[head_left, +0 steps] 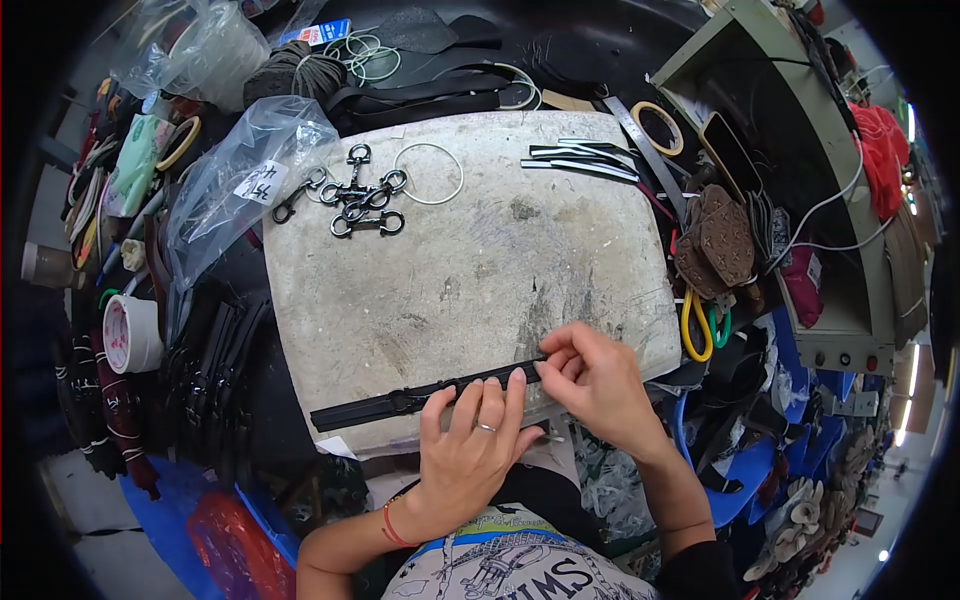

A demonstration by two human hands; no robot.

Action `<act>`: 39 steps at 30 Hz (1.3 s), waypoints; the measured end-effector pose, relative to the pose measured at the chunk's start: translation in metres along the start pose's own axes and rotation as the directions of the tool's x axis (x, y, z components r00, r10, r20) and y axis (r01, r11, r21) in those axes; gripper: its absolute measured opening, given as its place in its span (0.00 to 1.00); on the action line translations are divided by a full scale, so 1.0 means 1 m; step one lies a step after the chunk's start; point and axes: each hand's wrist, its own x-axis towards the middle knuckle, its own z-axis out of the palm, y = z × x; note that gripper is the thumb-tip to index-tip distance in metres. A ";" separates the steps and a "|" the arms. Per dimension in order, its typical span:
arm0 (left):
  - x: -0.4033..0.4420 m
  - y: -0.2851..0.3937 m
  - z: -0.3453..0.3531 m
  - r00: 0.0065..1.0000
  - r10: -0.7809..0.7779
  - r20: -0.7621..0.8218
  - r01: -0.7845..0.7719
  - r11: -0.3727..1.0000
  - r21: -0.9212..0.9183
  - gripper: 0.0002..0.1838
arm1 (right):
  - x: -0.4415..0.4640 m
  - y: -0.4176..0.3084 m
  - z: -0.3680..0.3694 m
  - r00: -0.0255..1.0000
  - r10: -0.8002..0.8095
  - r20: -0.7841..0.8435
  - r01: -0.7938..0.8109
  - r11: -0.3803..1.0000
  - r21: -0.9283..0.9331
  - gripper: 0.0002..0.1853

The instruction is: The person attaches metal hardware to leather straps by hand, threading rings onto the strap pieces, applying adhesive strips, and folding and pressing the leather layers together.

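Note:
A black strap [365,411] with a small buckle or loop along it lies near the front edge of the pale, stained work board [430,280]. My left hand [462,460] rests on its middle, fingers stretched out and slightly apart, tips on the strap. At the strap's right end my right hand [600,388] pinches with thumb and forefinger; the fingers cover that end. Shiny dark metal snap hooks [365,200] lie piled at the upper left of the board. A thin pale ring [460,180] sits beside them. Several narrow black-and-white strips [580,160] lie at the upper right.
A clear plastic bag [225,200] overlaps the board's left side. To the right are a steel ruler [645,155], a tape roll [658,128], brown patterned leather pieces [715,240] and yellow-handled scissors [690,325]. Black straps [215,375] and a white roll [132,333] stand at left.

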 end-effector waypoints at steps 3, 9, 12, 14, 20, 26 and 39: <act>0.007 -0.020 -0.018 1.000 0.008 0.006 -0.007 0.993 -0.120 0.29 | 0.009 -0.010 -0.019 0.999 -0.023 0.024 0.028 0.977 -0.209 0.16; -0.004 -0.037 -0.024 0.985 -0.049 -0.167 0.016 0.981 -0.195 0.18 | 0.108 0.010 -0.049 0.801 -0.571 -0.182 0.394 0.730 -0.558 0.09; -0.018 -0.035 -0.021 0.977 -0.010 -0.211 -0.050 0.960 -0.276 0.19 | 0.175 0.036 -0.050 0.647 -0.739 -0.188 0.388 0.531 -0.753 0.12; -0.025 -0.039 -0.055 0.940 -0.089 -0.329 -0.015 0.953 -0.301 0.20 | 0.186 0.037 -0.048 0.742 -0.652 -0.154 0.443 0.650 -0.617 0.12; -0.079 -0.167 -0.109 0.559 -0.641 -0.527 0.641 0.736 -0.215 0.12 | 0.146 0.021 -0.031 0.709 -0.692 -0.140 0.499 0.632 -0.593 0.10; -0.076 -0.182 -0.092 0.586 -0.500 -0.638 0.647 0.763 -0.003 0.14 | 0.129 -0.004 -0.029 0.518 -0.784 -0.341 0.462 0.592 -0.660 0.08; 0.008 -0.053 -0.031 0.863 -0.501 0.059 0.188 0.212 -0.959 0.05 | 0.008 -0.055 0.028 0.830 -0.558 0.023 0.551 0.824 0.132 0.11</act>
